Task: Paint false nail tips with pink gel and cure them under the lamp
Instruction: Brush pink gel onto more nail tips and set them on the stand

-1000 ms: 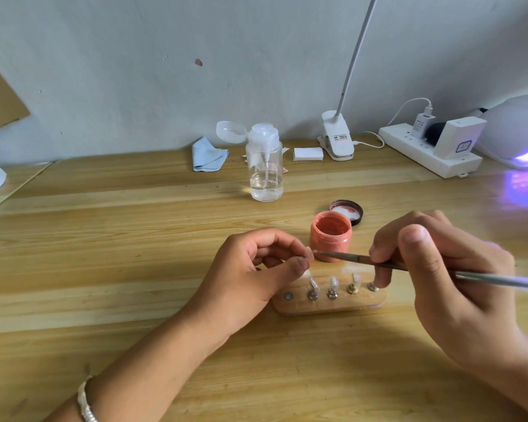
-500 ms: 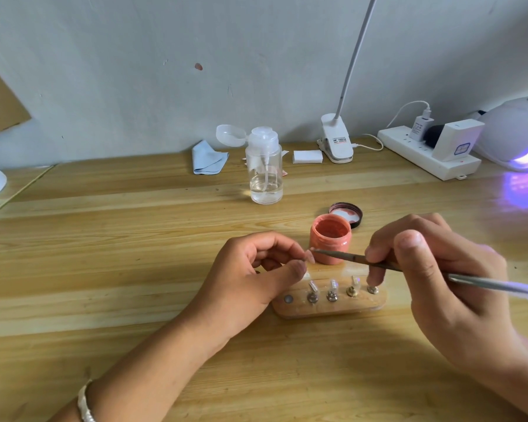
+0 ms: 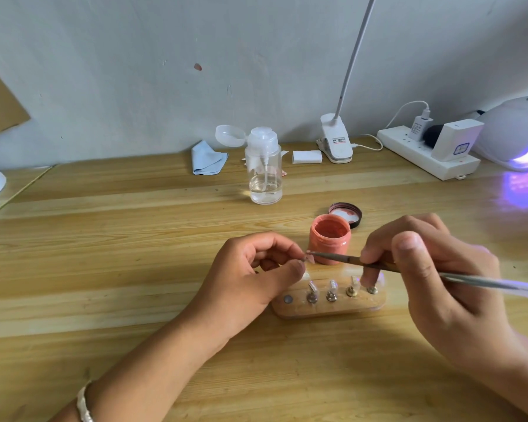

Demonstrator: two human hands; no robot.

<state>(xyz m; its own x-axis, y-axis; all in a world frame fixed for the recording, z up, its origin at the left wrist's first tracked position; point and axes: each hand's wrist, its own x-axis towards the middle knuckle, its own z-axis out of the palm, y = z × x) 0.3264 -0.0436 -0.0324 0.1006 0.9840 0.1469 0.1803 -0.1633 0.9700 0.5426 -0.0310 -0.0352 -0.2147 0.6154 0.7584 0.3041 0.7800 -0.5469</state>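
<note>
Glossy wooden table (image 3: pixel 134 239), metal brush (image 3: pixel 348 259)

My worktop (image 3: pixel 104 239) carried the wooden tip stand (image 3: pixel 326 310), open pink gel jar (image 3: pixel 329 243), loose lid (image 3: pixel 346 213), pump bottle (image 3: pixel 264 175), blue cloth (image 3: pixel 208 159), power strip (image 3: pixel 409 150) and lit curing lamp (image 3: pixel 512 132).

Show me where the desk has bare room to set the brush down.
Bare wood runs left of the bottle and left hand, below the cloth. Another strip lies between the lid and power strip. Also in front of the holder. Crowded around the jar, holder and right hand.
</note>
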